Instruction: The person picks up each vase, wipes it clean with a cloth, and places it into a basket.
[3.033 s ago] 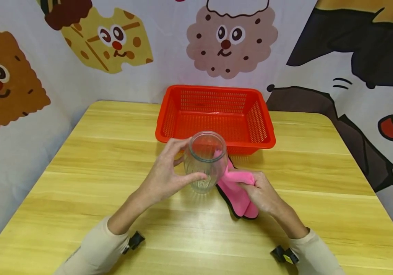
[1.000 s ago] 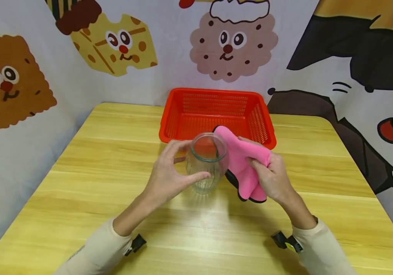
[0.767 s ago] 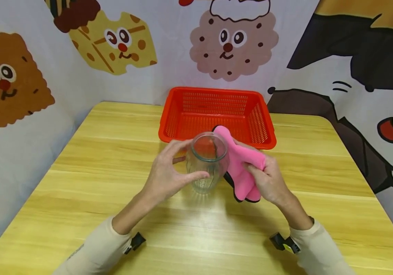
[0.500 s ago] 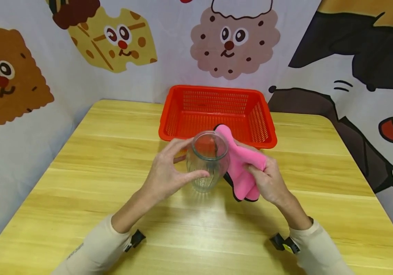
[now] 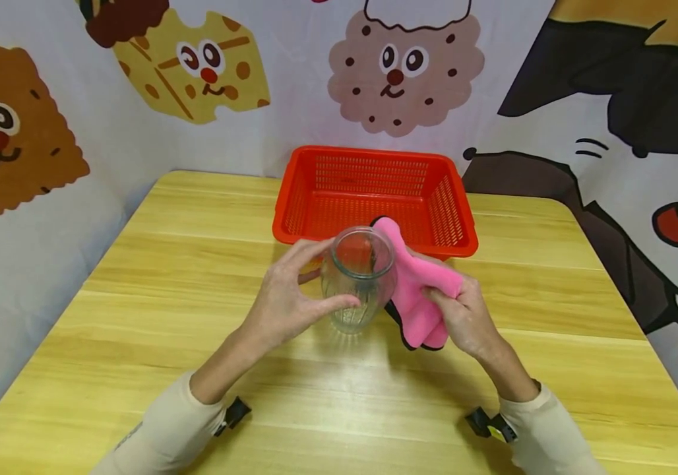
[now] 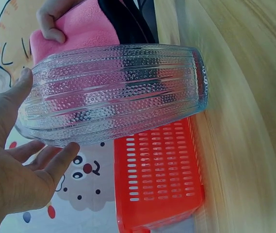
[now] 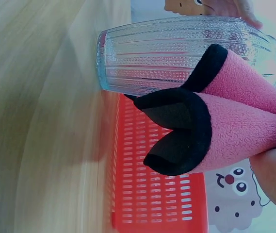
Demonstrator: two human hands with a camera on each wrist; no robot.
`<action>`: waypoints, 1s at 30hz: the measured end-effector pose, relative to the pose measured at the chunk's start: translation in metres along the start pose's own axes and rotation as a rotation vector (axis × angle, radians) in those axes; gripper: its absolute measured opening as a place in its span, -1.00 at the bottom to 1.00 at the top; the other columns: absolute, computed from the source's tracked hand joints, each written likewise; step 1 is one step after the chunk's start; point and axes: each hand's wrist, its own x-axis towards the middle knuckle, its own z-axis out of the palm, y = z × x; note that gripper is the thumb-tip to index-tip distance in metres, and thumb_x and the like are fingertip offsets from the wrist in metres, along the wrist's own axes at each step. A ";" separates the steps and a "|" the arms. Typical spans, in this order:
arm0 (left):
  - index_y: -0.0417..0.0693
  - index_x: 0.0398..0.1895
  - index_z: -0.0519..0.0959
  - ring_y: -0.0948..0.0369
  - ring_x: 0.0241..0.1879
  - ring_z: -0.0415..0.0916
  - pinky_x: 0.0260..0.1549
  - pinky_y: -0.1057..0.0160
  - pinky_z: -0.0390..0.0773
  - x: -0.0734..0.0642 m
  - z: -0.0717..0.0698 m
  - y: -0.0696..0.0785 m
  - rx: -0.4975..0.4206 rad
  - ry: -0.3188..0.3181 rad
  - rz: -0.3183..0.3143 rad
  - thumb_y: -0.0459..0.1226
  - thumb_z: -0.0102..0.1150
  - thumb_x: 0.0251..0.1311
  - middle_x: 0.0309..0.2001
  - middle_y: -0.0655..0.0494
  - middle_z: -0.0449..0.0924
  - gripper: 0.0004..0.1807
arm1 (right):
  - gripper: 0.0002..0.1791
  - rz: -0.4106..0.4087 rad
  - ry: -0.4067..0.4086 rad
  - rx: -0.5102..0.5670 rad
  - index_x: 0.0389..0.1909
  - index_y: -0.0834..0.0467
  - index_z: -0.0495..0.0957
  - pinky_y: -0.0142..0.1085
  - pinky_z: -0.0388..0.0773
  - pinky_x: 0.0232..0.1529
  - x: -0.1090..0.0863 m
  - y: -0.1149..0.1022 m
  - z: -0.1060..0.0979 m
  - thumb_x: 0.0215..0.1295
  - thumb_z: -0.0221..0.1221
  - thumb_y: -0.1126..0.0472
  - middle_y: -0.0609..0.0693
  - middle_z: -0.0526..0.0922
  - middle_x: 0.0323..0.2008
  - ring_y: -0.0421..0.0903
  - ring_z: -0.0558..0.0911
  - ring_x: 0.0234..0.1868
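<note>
A clear ribbed glass vase (image 5: 353,290) stands upright on the table, its round mouth facing up. My left hand (image 5: 285,300) holds it from the left, thumb in front and fingers behind, near the upper part. In the left wrist view the glass surface (image 6: 113,97) shows raised dots between the ribs. My right hand (image 5: 468,313) grips a folded pink cloth (image 5: 419,297) with black edging, bunched between thumb and fingers. The cloth lies against the vase's right side in the head view. Its dark underside (image 7: 171,121) shows in the right wrist view.
A red plastic basket (image 5: 448,251) with slotted walls stands behind the vase, close to the cloth's upper corner. The wooden table (image 5: 137,297) reaches back to a cartoon-printed curtain (image 5: 291,132). Black devices sit at both sleeves, the left one (image 5: 235,415) near the table.
Over three seconds my right hand has lifted the cloth off its low spot and spread it up beside the vase. Lately it shifts only slightly. My left hand keeps its hold.
</note>
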 end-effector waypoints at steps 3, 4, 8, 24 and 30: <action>-0.12 0.35 0.50 0.17 0.12 0.51 -0.02 0.23 0.65 0.000 0.000 0.000 0.001 0.000 0.002 -0.24 0.71 -0.15 0.08 -0.01 0.55 -0.10 | -0.57 -0.001 0.011 0.002 0.09 0.49 0.59 -0.46 0.57 -0.18 -0.001 0.001 0.000 0.18 0.07 0.66 -0.18 0.70 -0.06 -0.19 0.62 -0.20; -0.13 0.35 0.50 0.17 0.11 0.51 -0.02 0.22 0.65 0.000 0.000 0.000 0.002 0.000 0.003 -0.24 0.71 -0.15 0.08 -0.01 0.55 -0.10 | -0.57 0.000 0.014 0.002 0.08 0.48 0.60 -0.46 0.57 -0.18 -0.001 0.001 0.000 0.17 0.08 0.66 -0.18 0.70 -0.06 -0.19 0.62 -0.21; -0.13 0.35 0.50 0.17 0.12 0.51 -0.02 0.21 0.65 0.000 0.000 0.000 0.002 -0.002 0.002 -0.24 0.71 -0.15 0.08 -0.01 0.54 -0.10 | -0.57 0.008 0.020 0.001 0.07 0.46 0.62 -0.47 0.57 -0.18 -0.002 0.003 -0.001 0.17 0.08 0.66 -0.18 0.71 -0.07 -0.20 0.63 -0.21; -0.12 0.34 0.51 0.17 0.10 0.52 -0.03 0.20 0.65 0.000 -0.002 0.001 -0.021 -0.010 -0.013 -0.25 0.71 -0.17 0.07 -0.02 0.55 -0.11 | -0.40 0.045 0.067 0.028 -0.06 -0.01 0.79 -0.49 0.58 -0.27 -0.003 0.010 -0.001 0.11 0.09 0.66 -0.20 0.73 -0.20 -0.26 0.64 -0.28; -0.12 0.34 0.51 0.17 0.10 0.52 -0.02 0.20 0.65 0.001 -0.002 0.000 -0.028 -0.011 -0.016 -0.26 0.71 -0.17 0.07 -0.02 0.55 -0.11 | -0.45 0.058 0.066 0.026 -0.11 0.05 0.80 -0.49 0.58 -0.29 -0.003 0.013 -0.001 0.12 0.08 0.66 -0.18 0.73 -0.24 -0.25 0.64 -0.31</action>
